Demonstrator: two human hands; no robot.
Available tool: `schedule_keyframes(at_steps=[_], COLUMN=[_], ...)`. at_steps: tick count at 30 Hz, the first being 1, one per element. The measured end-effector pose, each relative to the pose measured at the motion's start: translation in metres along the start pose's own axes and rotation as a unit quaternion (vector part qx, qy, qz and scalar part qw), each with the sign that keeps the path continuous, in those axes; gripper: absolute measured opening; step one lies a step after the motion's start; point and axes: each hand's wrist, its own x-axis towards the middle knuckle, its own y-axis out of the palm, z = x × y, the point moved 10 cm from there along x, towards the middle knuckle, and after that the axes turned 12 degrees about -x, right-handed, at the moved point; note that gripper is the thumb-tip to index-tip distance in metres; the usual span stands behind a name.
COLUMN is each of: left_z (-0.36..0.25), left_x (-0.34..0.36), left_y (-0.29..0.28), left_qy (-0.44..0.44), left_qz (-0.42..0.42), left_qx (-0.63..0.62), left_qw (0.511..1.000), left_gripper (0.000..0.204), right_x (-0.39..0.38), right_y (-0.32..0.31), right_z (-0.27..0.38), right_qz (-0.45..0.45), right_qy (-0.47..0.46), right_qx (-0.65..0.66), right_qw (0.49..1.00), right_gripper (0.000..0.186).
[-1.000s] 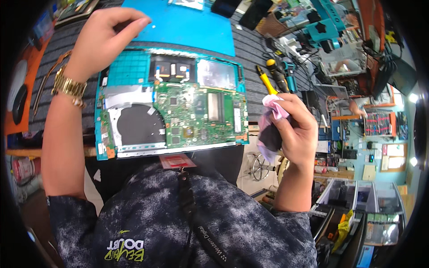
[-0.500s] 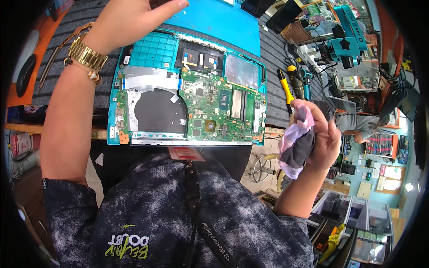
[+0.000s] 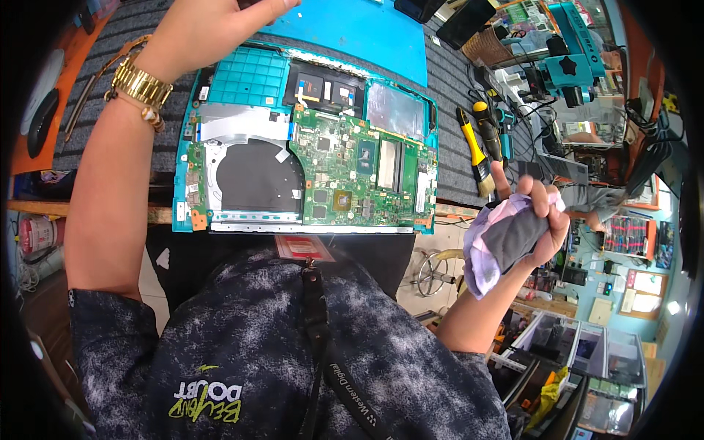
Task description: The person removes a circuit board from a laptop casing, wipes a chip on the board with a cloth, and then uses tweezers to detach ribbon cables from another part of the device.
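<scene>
We had the laptop base (image 3: 312,150) open, not yet reclosed, between left hand (image 3: 202,31), grip unclear, and right hand (image 3: 551,238), grasping cloth (image 3: 506,238).

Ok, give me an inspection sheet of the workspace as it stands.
Surface: grey striped bench cover, blue mat at the far side.
Job's things: opened laptop base, green circuit board exposed; near side past the bench edge.
Clutter: yellow-handled brush right of laptop base.
Hands: right hand holds lilac-grey cloth; left hand partly out of frame.
Cables: white ribbon cable in laptop base.
Surroundings: teal device at upper right.
</scene>
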Motion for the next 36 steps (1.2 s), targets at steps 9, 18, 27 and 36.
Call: schedule_keyframes(at_steps=[9,18,27,36], left_z=[0.000,0.002,0.013,0.008], left_x=[0.002,-0.003,0.000,-0.001], left_y=[0.005,0.005,0.008,0.009], left_qy=[0.053,-0.002,0.004,0.046], left_qz=[-0.004,0.013,0.023,0.016], left_qx=[0.001,-0.010,0.016,0.045], left_qw=[0.999,1.000,1.000,0.998], left_gripper=[0.020,0.021,0.023,0.024], right_x=[-0.008,0.006,0.022,0.024], right_y=[0.038,0.060,0.151,0.208], right_z=[-0.001,-0.010,-0.014,-0.053], right_qz=[0.082,0.180,0.285,0.368], right_qy=[0.081,0.076,-0.121,-0.185], right_qx=[-0.298,-0.407,-0.667,-0.744], right_qw=[0.948,0.892,0.677,0.525], right_gripper=[0.066,0.053,0.027,0.041])
